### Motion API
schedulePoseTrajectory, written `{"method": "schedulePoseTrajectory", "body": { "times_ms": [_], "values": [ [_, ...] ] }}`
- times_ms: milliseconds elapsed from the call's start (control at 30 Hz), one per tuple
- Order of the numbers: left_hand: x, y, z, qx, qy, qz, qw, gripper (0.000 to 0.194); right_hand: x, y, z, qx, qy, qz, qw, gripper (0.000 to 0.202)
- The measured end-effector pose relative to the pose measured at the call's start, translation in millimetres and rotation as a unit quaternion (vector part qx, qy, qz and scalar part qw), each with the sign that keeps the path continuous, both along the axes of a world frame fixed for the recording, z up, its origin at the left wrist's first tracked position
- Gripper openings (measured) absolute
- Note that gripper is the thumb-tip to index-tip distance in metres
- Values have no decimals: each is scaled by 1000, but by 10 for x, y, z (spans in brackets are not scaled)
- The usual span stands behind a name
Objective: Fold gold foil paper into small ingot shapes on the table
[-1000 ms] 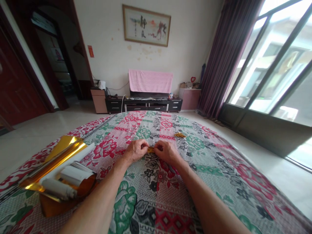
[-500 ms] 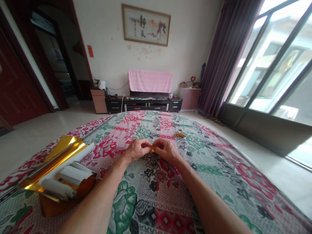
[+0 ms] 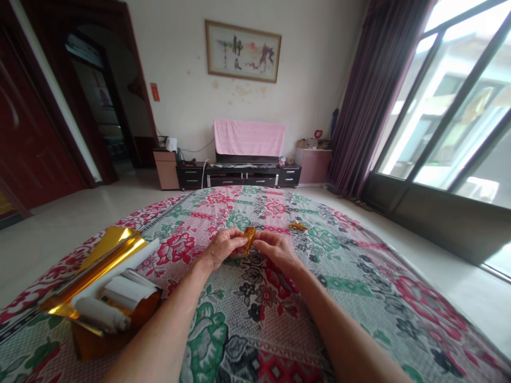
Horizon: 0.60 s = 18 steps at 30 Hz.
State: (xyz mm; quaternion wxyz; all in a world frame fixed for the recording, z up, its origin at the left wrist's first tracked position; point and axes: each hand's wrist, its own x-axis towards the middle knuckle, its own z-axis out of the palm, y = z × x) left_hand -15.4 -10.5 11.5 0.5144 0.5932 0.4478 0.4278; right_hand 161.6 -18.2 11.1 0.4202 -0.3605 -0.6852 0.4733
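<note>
A small folded piece of gold foil paper (image 3: pixel 249 239) is held up over the patterned cloth, standing roughly on end. My left hand (image 3: pixel 224 248) pinches it between thumb and fingers from the left. From the right, the closed fingertips of my right hand (image 3: pixel 277 250) meet its edge; the exact contact is small and partly hidden. Beyond my right hand, another folded gold foil piece (image 3: pixel 298 226) lies on the cloth. By my left forearm is a pile of shiny gold foil sheets (image 3: pixel 115 250), some showing white backs and curled into rolls.
A floral tablecloth (image 3: pixel 215 340) covers the rounded table before me. Past its far edge stand a low black TV cabinet (image 3: pixel 191 177) and a screen draped with a pink towel (image 3: pixel 249 138). A purple curtain (image 3: pixel 371 96) and large windows are at the right.
The gold foil piece has turned from lying nearly flat between my fingertips to standing upright. My right fingers have shifted slightly along its edge. The view has tilted up a little.
</note>
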Motion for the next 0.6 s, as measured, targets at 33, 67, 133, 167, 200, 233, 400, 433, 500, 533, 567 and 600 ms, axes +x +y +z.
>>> {"method": "schedulePoseTrajectory", "body": {
  "times_ms": [33,67,133,167,200,233,400,433,500,533,567,600],
  "values": [
    [-1,1,-5,-15,-20,-5,1000,21,-14,-4,-2,2,0,1,1000,24],
    [-1,1,-9,-30,-37,-9,999,23,-29,-5,-8,5,0,-1,1000,24],
    [3,-1,-12,-56,-66,-16,996,25,-56,0,-27,12,1,-7,1000,24],
    [5,-2,-12,-64,-77,-19,995,26,-65,3,-36,13,5,-11,1000,24],
    [7,-4,-11,-71,-87,-23,993,27,-70,5,-43,12,9,-13,1000,24],
    [7,-5,-11,-75,-95,-27,992,28,-72,5,-47,8,14,-12,1000,24],
    [-3,-13,-12,-82,-119,-41,989,26,-50,-25,-24,-18,33,-7,999,22],
    [-6,-14,-14,-83,-122,-44,988,25,-43,-29,-18,-22,33,-8,999,22],
    [-11,-17,-18,-87,-129,-49,987,23,-30,-27,-17,-24,31,-13,999,25],
    [-13,-18,-22,-89,-132,-52,986,23,-25,-21,-23,-24,30,-19,999,26],
    [-14,-19,-26,-91,-135,-55,985,22,-23,-13,-31,-24,29,-24,999,27],
    [-15,-19,-31,-94,-138,-57,984,21,-23,-3,-41,-24,29,-27,999,28]
  ]
}}
